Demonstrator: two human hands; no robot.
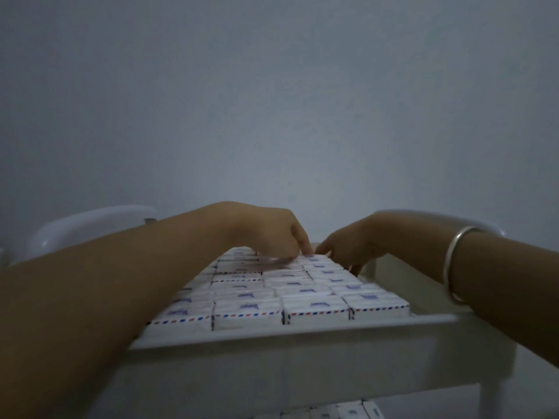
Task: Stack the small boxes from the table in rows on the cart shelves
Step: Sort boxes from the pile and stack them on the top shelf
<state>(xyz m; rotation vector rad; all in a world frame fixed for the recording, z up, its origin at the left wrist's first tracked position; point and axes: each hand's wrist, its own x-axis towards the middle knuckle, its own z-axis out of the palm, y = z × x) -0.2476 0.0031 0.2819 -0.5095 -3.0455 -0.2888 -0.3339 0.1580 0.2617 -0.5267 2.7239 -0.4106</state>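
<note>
Head view, low across the cart (302,370). Its top shelf (302,332) is packed with small boxes (314,309), white with red-and-blue dashed edging, lying flat in tight rows from the near rim to the far end. Both arms reach over them. The left hand (266,231) arches down, fingertips (305,252) on the far row. The right hand (348,246), bangle (453,264) on its wrist, meets it there, lower fingers hanging beside the right column. It's blurred at that spot, so I cannot tell whether either hand pinches a box or only presses it level. More boxes peek out on the lower shelf (341,412). They look like light, thin card, easily dented and easily nudged askew. Best to take one by its short sides and seat it gently.
</note>
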